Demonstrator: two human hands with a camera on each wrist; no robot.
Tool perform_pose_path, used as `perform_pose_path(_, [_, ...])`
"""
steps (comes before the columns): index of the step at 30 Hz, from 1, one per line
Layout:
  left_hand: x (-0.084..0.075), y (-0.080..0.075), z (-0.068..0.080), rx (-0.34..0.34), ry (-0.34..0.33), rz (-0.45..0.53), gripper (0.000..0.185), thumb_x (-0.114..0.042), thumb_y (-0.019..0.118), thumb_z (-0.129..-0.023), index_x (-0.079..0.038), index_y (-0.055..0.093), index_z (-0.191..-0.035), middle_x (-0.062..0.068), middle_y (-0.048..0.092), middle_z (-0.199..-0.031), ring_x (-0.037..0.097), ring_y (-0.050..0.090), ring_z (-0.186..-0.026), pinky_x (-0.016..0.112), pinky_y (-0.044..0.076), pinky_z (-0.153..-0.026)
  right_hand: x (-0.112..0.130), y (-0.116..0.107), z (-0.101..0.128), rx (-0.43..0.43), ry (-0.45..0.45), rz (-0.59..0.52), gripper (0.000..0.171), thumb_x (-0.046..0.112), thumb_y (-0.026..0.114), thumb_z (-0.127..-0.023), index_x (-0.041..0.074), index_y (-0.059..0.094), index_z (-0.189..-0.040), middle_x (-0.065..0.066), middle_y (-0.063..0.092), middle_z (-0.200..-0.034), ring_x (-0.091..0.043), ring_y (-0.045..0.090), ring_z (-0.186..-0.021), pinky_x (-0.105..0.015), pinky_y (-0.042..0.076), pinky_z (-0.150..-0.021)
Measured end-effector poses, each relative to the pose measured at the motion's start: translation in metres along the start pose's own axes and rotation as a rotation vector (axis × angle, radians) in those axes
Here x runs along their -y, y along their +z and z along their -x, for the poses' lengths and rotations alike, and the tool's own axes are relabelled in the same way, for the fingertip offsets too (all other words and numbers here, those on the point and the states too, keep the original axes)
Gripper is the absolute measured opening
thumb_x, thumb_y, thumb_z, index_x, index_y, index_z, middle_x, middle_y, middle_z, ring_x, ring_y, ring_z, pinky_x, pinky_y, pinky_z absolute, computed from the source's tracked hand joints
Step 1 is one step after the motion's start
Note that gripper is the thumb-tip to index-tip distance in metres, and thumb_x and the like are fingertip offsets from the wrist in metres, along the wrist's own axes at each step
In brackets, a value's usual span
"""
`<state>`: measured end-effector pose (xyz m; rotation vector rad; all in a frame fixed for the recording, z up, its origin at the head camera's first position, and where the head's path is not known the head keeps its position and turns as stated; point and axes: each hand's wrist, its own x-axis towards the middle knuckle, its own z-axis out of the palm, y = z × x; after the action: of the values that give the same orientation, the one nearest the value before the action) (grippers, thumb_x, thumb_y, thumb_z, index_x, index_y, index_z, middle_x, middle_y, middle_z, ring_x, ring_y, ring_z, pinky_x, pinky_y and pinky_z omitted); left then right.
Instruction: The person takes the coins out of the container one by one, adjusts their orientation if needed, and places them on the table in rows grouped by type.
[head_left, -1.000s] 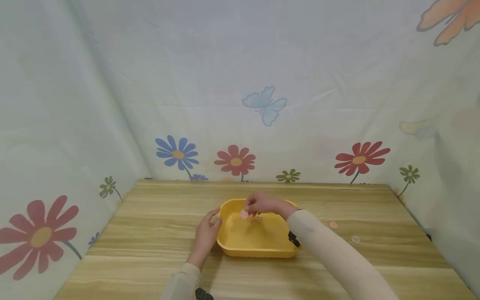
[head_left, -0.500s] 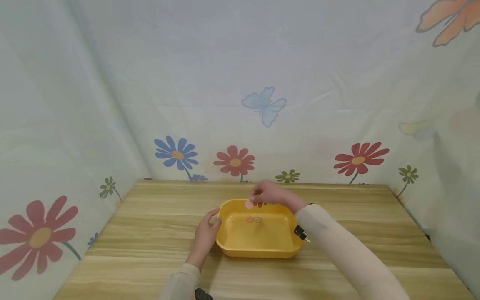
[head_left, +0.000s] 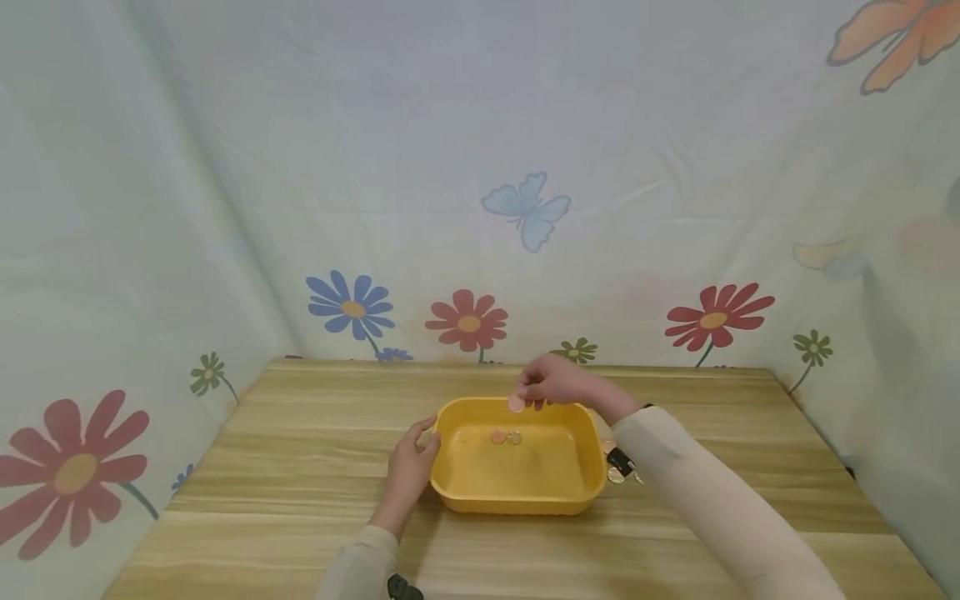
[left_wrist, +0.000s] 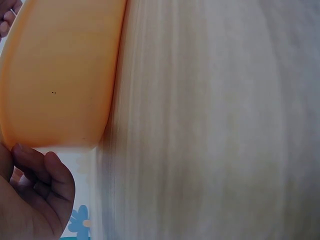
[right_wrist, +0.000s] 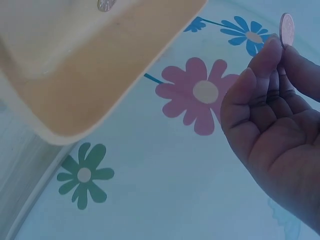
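In the head view, a yellow plastic basin (head_left: 517, 506) stands on the table. My left hand (head_left: 408, 467) grips its left rim; the left wrist view shows curled fingers (left_wrist: 61, 175) against the outer wall. My right hand (head_left: 551, 382) pinches a copper-coloured coin (head_left: 516, 403) between thumb and fingertips, above the basin's far rim. The right wrist view shows that coin (right_wrist: 287, 30) edge-tilted at the fingertips. Inside the basin lie a copper-coloured coin (head_left: 498, 437) and a paler coin (head_left: 514, 437), side by side.
On the wood-grain table (head_left: 315, 433), right of the basin, lies a silvery coin (head_left: 615, 475). More coins there are partly hidden by the right wrist's black device (head_left: 620, 461). A flower-printed cloth (head_left: 637, 250) hangs behind and at both sides.
My right hand has risen from inside the basin and moved right and away, still pinching the copper-coloured coin. The left hand stays on the rim. The two coins in the basin have not moved.
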<state>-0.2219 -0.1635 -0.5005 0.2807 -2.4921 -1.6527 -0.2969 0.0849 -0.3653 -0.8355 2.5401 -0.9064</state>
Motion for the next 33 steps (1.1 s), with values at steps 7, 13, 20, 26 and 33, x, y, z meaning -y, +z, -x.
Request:
perform_pose_path(7, [0.001,0.0,-0.001,0.002,0.011,-0.005,0.043,-0.018,0.055,-0.104,-0.008,0.055,-0.146,0.011,0.059,-0.064,0.009,0.047,-0.05,0.022,0.044,-0.048,-0.013,-0.009,0.015,-0.01,0.017,0.02,0.017,0.008,0.058,-0.101,0.0,0.068,-0.09,-0.018,0.071,-0.087,-0.021,0.064,-0.073,-0.029,0.052,-0.066])
perform_pose_path(13, [0.002,-0.001,0.0,0.02,0.007,-0.005,0.044,-0.02,0.054,-0.105,-0.009,0.054,-0.147,0.007,0.055,-0.063,0.01,0.046,-0.05,0.024,0.044,-0.049,-0.031,-0.016,0.032,-0.023,0.035,0.01,0.016,0.007,0.057,-0.101,0.0,0.067,-0.091,-0.019,0.071,-0.086,-0.019,0.065,-0.073,-0.028,0.052,-0.067])
perform_pose_path(20, [0.0,-0.003,0.0,0.015,0.009,-0.02,0.044,-0.02,0.054,-0.105,-0.008,0.054,-0.147,0.006,0.053,-0.062,0.01,0.045,-0.051,0.024,0.043,-0.049,-0.057,-0.019,0.056,-0.058,0.073,-0.048,0.016,0.008,0.057,-0.102,-0.003,0.067,-0.095,-0.016,0.069,-0.085,-0.015,0.063,-0.075,-0.032,0.055,-0.07])
perform_pose_path(26, [0.0,-0.002,-0.001,0.007,0.0,-0.019,0.043,-0.019,0.055,-0.104,-0.009,0.055,-0.146,0.002,0.05,-0.061,0.009,0.044,-0.051,0.022,0.042,-0.049,-0.075,-0.021,0.073,-0.091,0.123,-0.067,0.017,0.009,0.057,-0.102,-0.005,0.066,-0.097,-0.015,0.067,-0.085,-0.016,0.061,-0.076,-0.032,0.055,-0.071])
perform_pose_path(33, [-0.001,-0.002,-0.001,0.003,0.006,-0.007,0.043,-0.019,0.055,-0.104,-0.008,0.055,-0.146,0.007,0.055,-0.063,0.009,0.045,-0.05,0.023,0.043,-0.048,-0.098,-0.025,0.089,-0.096,0.139,-0.088,0.018,0.005,0.053,-0.104,-0.008,0.063,-0.095,-0.012,0.066,-0.085,-0.015,0.059,-0.075,-0.033,0.055,-0.07])
